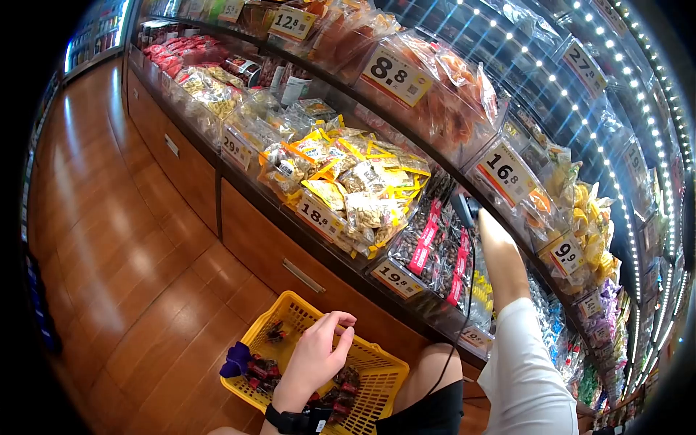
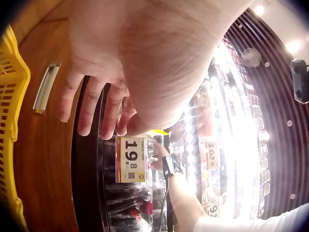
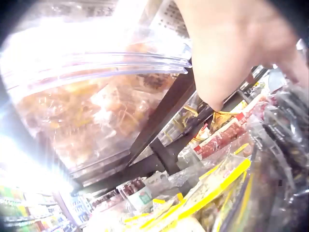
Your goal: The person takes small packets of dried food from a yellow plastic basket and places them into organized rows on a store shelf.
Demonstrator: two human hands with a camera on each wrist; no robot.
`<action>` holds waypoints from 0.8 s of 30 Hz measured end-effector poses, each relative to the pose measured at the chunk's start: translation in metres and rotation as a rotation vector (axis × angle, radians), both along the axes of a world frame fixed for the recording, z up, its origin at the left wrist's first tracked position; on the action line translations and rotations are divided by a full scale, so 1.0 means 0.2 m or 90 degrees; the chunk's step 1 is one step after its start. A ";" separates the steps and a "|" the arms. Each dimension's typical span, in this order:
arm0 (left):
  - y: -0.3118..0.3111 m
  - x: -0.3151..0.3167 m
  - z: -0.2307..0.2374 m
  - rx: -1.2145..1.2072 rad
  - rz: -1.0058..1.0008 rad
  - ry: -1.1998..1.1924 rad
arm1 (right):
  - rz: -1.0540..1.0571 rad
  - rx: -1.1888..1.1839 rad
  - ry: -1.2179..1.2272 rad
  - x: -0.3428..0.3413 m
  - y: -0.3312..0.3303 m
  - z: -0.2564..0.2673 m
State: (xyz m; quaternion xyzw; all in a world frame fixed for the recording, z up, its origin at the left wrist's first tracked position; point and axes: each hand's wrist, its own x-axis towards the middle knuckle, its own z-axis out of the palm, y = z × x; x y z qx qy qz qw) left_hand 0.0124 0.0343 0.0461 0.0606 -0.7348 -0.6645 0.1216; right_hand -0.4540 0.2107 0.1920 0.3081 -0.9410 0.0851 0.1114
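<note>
My left hand (image 1: 319, 355) hangs over the yellow basket (image 1: 290, 301), its fingers loosely bent and holding nothing; in the left wrist view the left hand (image 2: 140, 67) has its fingers spread apart. My right arm (image 1: 504, 261) reaches under the upper shelf, where the shelf hides the hand in the head view. In the right wrist view the right hand (image 3: 236, 48) is beside dark clear-wrapped packets (image 3: 285, 140), its fingertips out of sight. Dark packs with red labels (image 1: 425, 243) lie left of that arm. Small dark red packets (image 1: 348, 384) lie in the basket.
Yellow-edged bags (image 1: 348, 181) fill the neighbouring bin. The upper shelf holds orange-brown bags (image 1: 442, 80) above the right forearm. A price tag (image 1: 396, 279) stands on the bin's front edge. Wooden drawers (image 1: 254, 232) run below, beside the brown floor (image 1: 145, 275). A cable (image 1: 467, 312) hangs from the right wrist.
</note>
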 end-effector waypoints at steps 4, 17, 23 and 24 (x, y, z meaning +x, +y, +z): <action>-0.01 0.01 0.03 0.020 0.034 0.017 | 0.015 0.024 -0.031 0.05 -0.02 -0.02; 0.03 0.02 0.06 -0.008 0.012 0.026 | 0.007 0.023 -0.097 0.03 -0.03 -0.05; -0.02 0.03 0.07 -0.003 0.060 0.083 | 0.207 -0.752 -0.551 -0.19 0.36 -0.16; -0.03 0.03 0.07 0.004 0.075 0.098 | 0.205 -0.749 -0.551 -0.15 0.37 -0.16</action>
